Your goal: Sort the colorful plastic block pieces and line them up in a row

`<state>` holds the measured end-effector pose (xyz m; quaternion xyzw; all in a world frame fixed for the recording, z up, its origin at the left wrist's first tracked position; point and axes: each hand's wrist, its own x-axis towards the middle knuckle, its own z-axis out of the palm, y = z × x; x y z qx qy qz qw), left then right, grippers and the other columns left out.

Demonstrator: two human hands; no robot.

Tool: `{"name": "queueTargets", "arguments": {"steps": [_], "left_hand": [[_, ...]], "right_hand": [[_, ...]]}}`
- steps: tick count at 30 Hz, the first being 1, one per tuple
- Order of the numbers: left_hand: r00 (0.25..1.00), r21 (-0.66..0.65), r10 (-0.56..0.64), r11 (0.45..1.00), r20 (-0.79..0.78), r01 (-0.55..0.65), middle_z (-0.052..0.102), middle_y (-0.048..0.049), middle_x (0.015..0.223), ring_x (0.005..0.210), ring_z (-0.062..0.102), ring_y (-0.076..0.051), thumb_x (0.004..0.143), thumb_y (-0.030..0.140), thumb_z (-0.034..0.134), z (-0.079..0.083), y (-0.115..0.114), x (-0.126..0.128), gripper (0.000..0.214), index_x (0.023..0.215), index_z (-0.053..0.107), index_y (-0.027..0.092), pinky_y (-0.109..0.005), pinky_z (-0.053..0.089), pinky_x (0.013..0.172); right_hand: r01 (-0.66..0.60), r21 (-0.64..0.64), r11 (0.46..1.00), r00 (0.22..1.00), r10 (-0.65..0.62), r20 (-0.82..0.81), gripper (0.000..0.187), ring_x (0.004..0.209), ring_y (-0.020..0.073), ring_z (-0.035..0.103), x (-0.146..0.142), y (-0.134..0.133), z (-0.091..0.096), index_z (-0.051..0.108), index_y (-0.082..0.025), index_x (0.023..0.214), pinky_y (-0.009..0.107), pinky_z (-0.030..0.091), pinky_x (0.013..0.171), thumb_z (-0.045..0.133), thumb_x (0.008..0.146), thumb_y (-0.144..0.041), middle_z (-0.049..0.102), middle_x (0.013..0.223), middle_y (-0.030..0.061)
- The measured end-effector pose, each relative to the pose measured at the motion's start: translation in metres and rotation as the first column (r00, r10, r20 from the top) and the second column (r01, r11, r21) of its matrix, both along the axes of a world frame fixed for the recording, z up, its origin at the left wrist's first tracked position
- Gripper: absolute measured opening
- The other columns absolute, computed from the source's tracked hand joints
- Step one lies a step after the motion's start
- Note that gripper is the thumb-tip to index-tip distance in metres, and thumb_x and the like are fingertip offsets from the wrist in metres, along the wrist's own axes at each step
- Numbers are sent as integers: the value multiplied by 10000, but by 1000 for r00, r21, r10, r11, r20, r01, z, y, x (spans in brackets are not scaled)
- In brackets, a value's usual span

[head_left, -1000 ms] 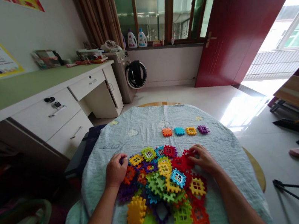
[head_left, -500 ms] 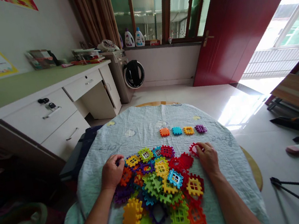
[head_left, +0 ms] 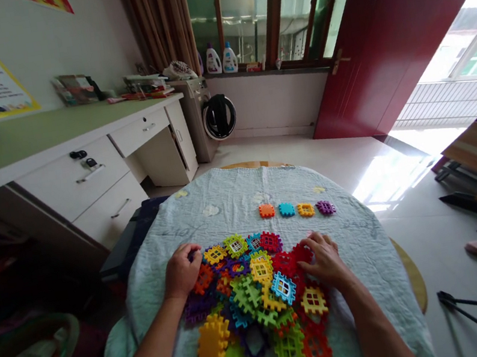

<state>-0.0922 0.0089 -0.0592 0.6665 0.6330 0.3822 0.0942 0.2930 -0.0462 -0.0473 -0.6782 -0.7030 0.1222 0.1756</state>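
Observation:
A heap of notched plastic building blocks (head_left: 262,269) in several colours lies on the cloth-covered table. At the heap's left edge, my left hand (head_left: 182,271) is closed, with a dark purple block (head_left: 193,253) partly showing at its curled fingertips. My right hand (head_left: 325,256) is over the heap's right side. Its thumb and fingers are spread apart at a solid red block (head_left: 301,252), which they partly cover. Beyond the heap stand an orange block (head_left: 266,211), a blue block (head_left: 286,209), a yellow window block (head_left: 306,210) and a purple window block (head_left: 326,208) in a row.
The round table wears a pale blue cloth (head_left: 224,199). A desk with drawers (head_left: 77,175) stands to the left, and a washing machine (head_left: 201,118) with its door ajar is behind. Black tripod legs (head_left: 475,309) are at the lower right, and a basket (head_left: 69,328) at the lower left.
My right hand has moved left and slightly down, from holding a red window block at the side to the red blocks in the heap. My left hand has stayed at the same spot.

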Motion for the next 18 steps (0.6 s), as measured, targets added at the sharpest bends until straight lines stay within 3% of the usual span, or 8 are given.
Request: {"name": "queueTargets", "arguments": {"steps": [4,6,10,12,14,16,18], "left_hand": [[1000,-5,-1,1000,-6,1,706,-59,839,835,670,-230,773,334,483,-1,0,0,203,770,650,219,-332,526,820],[1000,-9,-1,1000,-12,0,707,-60,843,842,670,-231,777,330,482,0,0,0,203,770,651,218,-333,525,828],[1000,-18,-1,1000,-15,1,704,-62,848,840,668,-230,780,325,482,0,0,0,206,778,653,210,-335,523,843],[1000,-18,-1,1000,-13,0,703,-62,845,841,666,-229,781,323,479,1,-1,0,206,779,651,208,-333,520,845],[1000,-22,2,1000,-11,-2,701,-65,845,845,664,-230,784,322,475,1,-1,1,210,779,651,206,-333,518,840],[1000,-30,2,1000,-8,-3,700,-67,847,845,663,-231,785,319,471,1,-1,1,214,779,651,203,-335,515,834],[1000,-33,-1,999,-5,1,700,-67,850,845,661,-229,785,314,471,1,-1,1,210,778,650,203,-334,512,835]], "right_hand": [[8,92,996,978,11,-209,158,924,245,549,2,3,-2,609,-233,813,374,419,862,654,739,-365,644,936,61],[93,149,984,937,-36,-347,144,768,200,543,3,5,-1,561,-237,774,326,446,755,578,804,-377,606,783,29],[316,326,891,902,-174,-396,157,766,192,557,-1,6,0,572,-236,840,313,464,735,512,867,-379,593,854,51],[279,342,897,932,-167,-323,141,854,204,578,-5,5,1,597,-234,883,321,472,777,498,872,-333,594,961,77],[151,295,944,965,-75,-253,138,922,212,584,-9,4,2,624,-233,908,333,474,829,514,859,-301,597,1019,84],[17,258,966,975,42,-220,144,953,214,580,-11,4,4,650,-231,904,358,457,901,525,850,-279,612,1004,73],[-39,264,964,974,96,-207,174,963,216,572,-11,4,5,669,-227,886,386,428,955,501,861,-264,625,967,64]]}}
